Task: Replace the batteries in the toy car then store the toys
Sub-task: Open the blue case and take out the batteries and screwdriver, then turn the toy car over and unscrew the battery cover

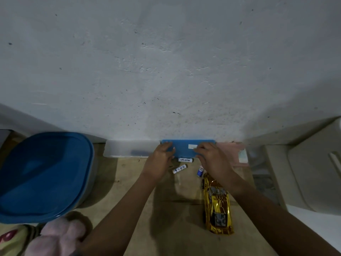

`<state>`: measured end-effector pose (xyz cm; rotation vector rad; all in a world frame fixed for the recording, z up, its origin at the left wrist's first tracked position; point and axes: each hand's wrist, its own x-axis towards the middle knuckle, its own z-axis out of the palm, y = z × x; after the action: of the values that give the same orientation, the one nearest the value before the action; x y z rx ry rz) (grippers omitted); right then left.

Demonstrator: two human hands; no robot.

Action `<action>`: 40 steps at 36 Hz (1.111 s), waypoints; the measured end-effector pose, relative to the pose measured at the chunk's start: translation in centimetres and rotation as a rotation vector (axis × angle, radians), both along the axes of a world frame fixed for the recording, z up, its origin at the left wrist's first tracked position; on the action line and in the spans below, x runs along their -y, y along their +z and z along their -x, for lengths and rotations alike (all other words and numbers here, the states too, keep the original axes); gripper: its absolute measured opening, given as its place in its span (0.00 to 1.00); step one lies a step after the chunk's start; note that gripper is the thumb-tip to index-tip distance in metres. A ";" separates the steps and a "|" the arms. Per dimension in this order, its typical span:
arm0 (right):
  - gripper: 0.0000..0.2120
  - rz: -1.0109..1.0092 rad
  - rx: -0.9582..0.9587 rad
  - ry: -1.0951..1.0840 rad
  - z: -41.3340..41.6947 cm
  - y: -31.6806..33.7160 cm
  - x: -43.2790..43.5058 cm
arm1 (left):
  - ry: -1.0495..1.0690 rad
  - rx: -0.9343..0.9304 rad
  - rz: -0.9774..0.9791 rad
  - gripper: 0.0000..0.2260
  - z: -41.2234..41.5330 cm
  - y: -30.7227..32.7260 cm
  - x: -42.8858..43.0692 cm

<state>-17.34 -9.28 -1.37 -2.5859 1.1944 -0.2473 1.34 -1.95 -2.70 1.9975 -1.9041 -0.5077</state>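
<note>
A blue flat case (184,147) is held against the foot of the wall (166,71) at the far edge of the wooden table (129,182). Its left end is gripped by the left hand (161,157), fingers bent over the top and thumb at the near edge. Its right part is gripped the same way by the right hand (212,159), whose fingers are laid beside a white label on the case.

Just beside the near edge of the case, between the two wrists, a white battery marked Heybright (185,160) is seen lying on the table. A second white battery (180,169) lies tilted a little nearer. A blue battery (200,171) is partly hidden under the right wrist.

The gold toy car (217,206) is found on the table right of centre, lying lengthwise with one end towards the blue battery and part of it covered by the right forearm.

To the left of the case a translucent box (125,148) is set along the wall, with something dark inside that cannot be made out. To the right a pinkish box (230,152) is seen, blurred. A large tub with a blue lid (42,172) takes up the left side of the table, well apart from the hands. In front of it a pink plush toy (59,237) is seen at the lower left corner. The right edge is bordered by beige furniture (304,172)
</note>
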 end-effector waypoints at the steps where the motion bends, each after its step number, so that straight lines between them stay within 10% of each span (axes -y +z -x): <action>1: 0.13 0.007 -0.013 0.016 0.0 0.0 0.0 | -0.004 0.023 0.002 0.16 0.2 -0.1 0.0; 14: 0.10 -0.041 -0.191 -0.015 -0.8 0.5 -0.2 | 0.009 -0.011 -0.191 0.23 0.1 1.6 -0.6; 25: 0.03 0.070 -0.159 0.281 -8.8 1.8 -4.8 | 0.887 -0.460 0.176 0.24 -5.1 1.3 -8.5; 34: 0.29 0.134 -0.171 0.246 -16.2 0.8 -6.8 | 0.889 -0.627 0.070 0.27 -8.4 -0.4 -8.5; 40: 0.29 0.092 -0.279 0.246 -18.0 -1.3 -6.0 | 0.860 -0.789 0.053 0.32 -9.3 -1.4 -8.7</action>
<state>0.70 -3.28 -2.70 -2.8856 0.9510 0.1171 10.60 6.80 -4.07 1.9198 -0.5264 -0.7952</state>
